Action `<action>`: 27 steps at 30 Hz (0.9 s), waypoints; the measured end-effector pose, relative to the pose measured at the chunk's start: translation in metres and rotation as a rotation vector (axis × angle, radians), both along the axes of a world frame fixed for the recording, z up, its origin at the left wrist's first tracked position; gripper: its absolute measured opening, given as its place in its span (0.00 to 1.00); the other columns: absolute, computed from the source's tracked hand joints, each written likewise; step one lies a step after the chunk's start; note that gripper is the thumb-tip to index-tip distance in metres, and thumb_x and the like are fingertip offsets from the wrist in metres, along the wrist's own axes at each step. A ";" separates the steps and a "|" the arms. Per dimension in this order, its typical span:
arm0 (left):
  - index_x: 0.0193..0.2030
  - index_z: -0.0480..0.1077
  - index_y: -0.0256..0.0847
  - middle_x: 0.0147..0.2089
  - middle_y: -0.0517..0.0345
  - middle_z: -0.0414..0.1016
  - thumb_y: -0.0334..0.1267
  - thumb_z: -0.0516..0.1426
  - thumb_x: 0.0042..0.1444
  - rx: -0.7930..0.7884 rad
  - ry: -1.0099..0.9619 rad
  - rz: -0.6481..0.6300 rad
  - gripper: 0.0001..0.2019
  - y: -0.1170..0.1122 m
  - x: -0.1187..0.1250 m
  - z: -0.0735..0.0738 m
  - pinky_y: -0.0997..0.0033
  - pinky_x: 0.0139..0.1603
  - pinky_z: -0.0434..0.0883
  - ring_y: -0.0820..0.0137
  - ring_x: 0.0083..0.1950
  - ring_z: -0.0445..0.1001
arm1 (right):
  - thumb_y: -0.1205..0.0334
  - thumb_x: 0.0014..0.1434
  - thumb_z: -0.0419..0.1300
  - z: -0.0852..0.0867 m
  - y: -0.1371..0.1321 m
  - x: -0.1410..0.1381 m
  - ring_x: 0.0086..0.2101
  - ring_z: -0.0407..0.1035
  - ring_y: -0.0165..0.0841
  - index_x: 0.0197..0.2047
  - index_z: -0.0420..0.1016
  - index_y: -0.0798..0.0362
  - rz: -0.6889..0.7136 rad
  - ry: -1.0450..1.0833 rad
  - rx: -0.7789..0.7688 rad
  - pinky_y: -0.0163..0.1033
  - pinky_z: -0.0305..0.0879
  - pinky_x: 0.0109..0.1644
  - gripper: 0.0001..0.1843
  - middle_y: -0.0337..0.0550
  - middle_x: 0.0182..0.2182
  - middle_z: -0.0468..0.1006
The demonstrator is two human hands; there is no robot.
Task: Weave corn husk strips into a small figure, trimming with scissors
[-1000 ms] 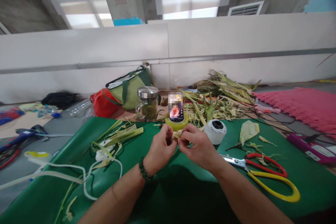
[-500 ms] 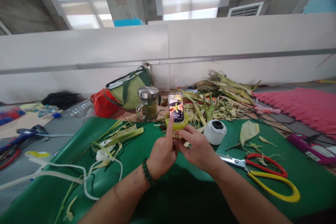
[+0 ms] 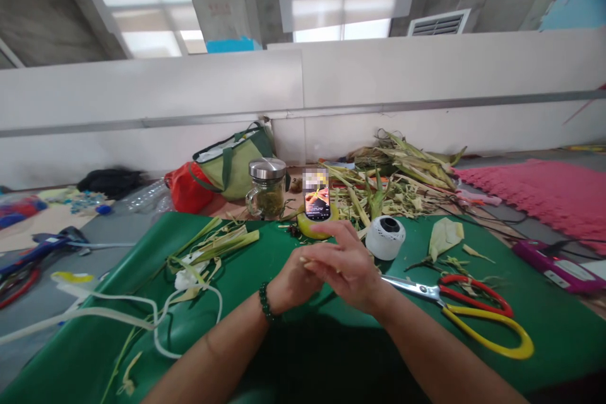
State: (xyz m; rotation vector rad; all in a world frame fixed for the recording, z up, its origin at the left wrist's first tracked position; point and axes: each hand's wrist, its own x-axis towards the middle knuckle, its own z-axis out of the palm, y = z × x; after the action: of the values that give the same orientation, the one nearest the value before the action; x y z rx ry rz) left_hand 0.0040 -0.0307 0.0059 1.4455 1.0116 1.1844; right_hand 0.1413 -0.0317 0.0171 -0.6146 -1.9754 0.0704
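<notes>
A: Start at the fingers. State?
B: Right hand (image 3: 348,265): fingers bent over the left, one held apart above the rest. Left hand (image 3: 296,281): fingers curled in and largely covered by the right. A pale husk piece (image 3: 307,259) shows as a small sliver where the hands meet. Which fingers grip it, and how tightly, I cannot tell; most of it is hidden.
A: Wrist?
B: Left wrist wears a green bead bracelet (image 3: 265,303).
A: Next ring out?
B: Just beyond the hands, a smartphone (image 3: 316,205) stands upright at a yellow ring (image 3: 307,228), screen lit, upper part pixelated. Beside the right hand, a white thread spool (image 3: 386,243). Near the right wrist, scissors (image 3: 428,291) with one red and one yellow handle, lying on the green mat (image 3: 142,259).
A: Rest of the mat?
B: Left side: green husk strips (image 3: 231,241) and a looped white cord (image 3: 113,315). Right side: a flat husk section (image 3: 445,237).
A: Periphery?
B: Lidded glass mug (image 3: 267,196) beyond the mat, a green tote bag (image 3: 239,167) behind it; a corn husk heap (image 3: 416,164) right of the phone; a pink fringed textile (image 3: 530,196) farther right.
</notes>
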 end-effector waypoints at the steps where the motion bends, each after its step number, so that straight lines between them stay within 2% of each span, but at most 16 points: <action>1: 0.36 0.72 0.38 0.20 0.66 0.65 0.29 0.60 0.40 -0.042 0.001 -0.056 0.13 0.000 -0.001 0.002 0.75 0.20 0.59 0.76 0.20 0.60 | 0.61 0.61 0.55 -0.002 0.004 0.001 0.48 0.64 0.42 0.47 0.71 0.49 -0.028 0.052 -0.079 0.48 0.65 0.50 0.12 0.51 0.47 0.70; 3: 0.39 0.69 0.39 0.20 0.68 0.63 0.32 0.60 0.42 -0.131 0.018 -0.153 0.14 0.001 -0.004 0.007 0.78 0.19 0.56 0.79 0.19 0.58 | 0.55 0.63 0.51 -0.007 0.011 0.004 0.45 0.67 0.40 0.52 0.66 0.53 -0.101 0.164 -0.277 0.46 0.66 0.47 0.17 0.52 0.45 0.71; 5: 0.38 0.68 0.39 0.22 0.68 0.62 0.35 0.61 0.44 -0.176 0.039 -0.175 0.12 0.003 -0.006 0.009 0.79 0.18 0.55 0.80 0.18 0.57 | 0.52 0.63 0.49 -0.011 0.015 0.005 0.34 0.69 0.35 0.48 0.66 0.54 -0.122 0.178 -0.494 0.40 0.67 0.36 0.17 0.45 0.35 0.73; 7: 0.32 0.68 0.38 0.24 0.65 0.64 0.37 0.61 0.45 -0.136 0.067 -0.159 0.08 0.005 -0.007 0.007 0.79 0.19 0.56 0.80 0.19 0.58 | 0.51 0.63 0.49 -0.013 0.015 0.003 0.26 0.66 0.31 0.41 0.68 0.53 -0.099 0.109 -0.626 0.35 0.62 0.29 0.15 0.39 0.26 0.71; 10: 0.23 0.67 0.37 0.30 0.58 0.68 0.35 0.61 0.45 -0.002 0.125 -0.128 0.07 0.008 -0.007 0.003 0.76 0.26 0.64 0.75 0.28 0.66 | 0.55 0.61 0.51 -0.011 0.013 -0.004 0.28 0.65 0.31 0.34 0.70 0.53 -0.063 0.078 -0.619 0.35 0.60 0.32 0.13 0.39 0.27 0.72; 13: 0.18 0.66 0.36 0.37 0.54 0.69 0.33 0.61 0.46 0.128 0.210 -0.063 0.10 0.008 -0.007 0.002 0.73 0.39 0.67 0.69 0.41 0.68 | 0.55 0.58 0.53 -0.011 0.015 -0.007 0.27 0.64 0.30 0.28 0.69 0.54 0.051 0.214 -0.705 0.34 0.60 0.31 0.13 0.39 0.25 0.70; 14: 0.20 0.68 0.36 0.36 0.54 0.68 0.33 0.61 0.47 0.137 0.216 -0.048 0.08 0.007 -0.007 0.002 0.73 0.39 0.66 0.69 0.40 0.68 | 0.54 0.57 0.54 -0.012 0.017 -0.007 0.25 0.63 0.29 0.27 0.68 0.54 0.084 0.281 -0.755 0.34 0.59 0.29 0.13 0.37 0.23 0.68; 16: 0.32 0.73 0.36 0.29 0.60 0.66 0.34 0.60 0.49 0.109 0.178 -0.050 0.05 0.004 -0.007 0.003 0.75 0.33 0.64 0.74 0.31 0.65 | 0.52 0.55 0.55 -0.014 0.021 -0.005 0.22 0.60 0.28 0.25 0.66 0.54 0.103 0.417 -0.819 0.33 0.58 0.26 0.14 0.35 0.20 0.65; 18: 0.49 0.70 0.37 0.24 0.66 0.60 0.36 0.59 0.52 0.078 0.115 -0.093 0.17 0.001 -0.008 0.005 0.77 0.27 0.59 0.77 0.25 0.58 | 0.50 0.54 0.56 -0.016 0.025 -0.002 0.21 0.59 0.27 0.26 0.66 0.54 0.072 0.537 -0.831 0.32 0.57 0.26 0.15 0.33 0.19 0.64; 20: 0.57 0.65 0.38 0.23 0.68 0.57 0.38 0.59 0.52 0.075 0.072 -0.143 0.24 -0.002 -0.007 0.009 0.77 0.26 0.57 0.77 0.25 0.55 | 0.49 0.54 0.57 -0.017 0.028 0.001 0.21 0.58 0.27 0.25 0.66 0.53 0.038 0.646 -0.836 0.32 0.56 0.25 0.16 0.33 0.18 0.62; 24: 0.50 0.70 0.38 0.21 0.68 0.55 0.44 0.61 0.49 0.000 0.038 -0.200 0.22 -0.003 -0.008 0.015 0.76 0.24 0.58 0.76 0.24 0.57 | 0.47 0.55 0.56 -0.015 0.030 0.007 0.21 0.59 0.28 0.25 0.63 0.52 -0.038 0.735 -0.771 0.33 0.56 0.25 0.17 0.33 0.17 0.63; 27: 0.48 0.68 0.38 0.21 0.68 0.58 0.48 0.62 0.47 -0.069 -0.011 -0.212 0.23 -0.001 -0.007 0.014 0.77 0.23 0.59 0.78 0.22 0.59 | 0.49 0.60 0.52 -0.011 0.024 0.009 0.25 0.63 0.30 0.29 0.66 0.52 -0.129 0.577 -0.598 0.34 0.59 0.30 0.15 0.37 0.22 0.68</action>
State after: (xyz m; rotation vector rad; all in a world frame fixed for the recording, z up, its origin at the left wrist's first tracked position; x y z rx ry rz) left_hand -0.0034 -0.0316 0.0201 1.4511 0.8593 0.9940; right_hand 0.1506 -0.0075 0.0059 -0.9739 -1.3358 0.6989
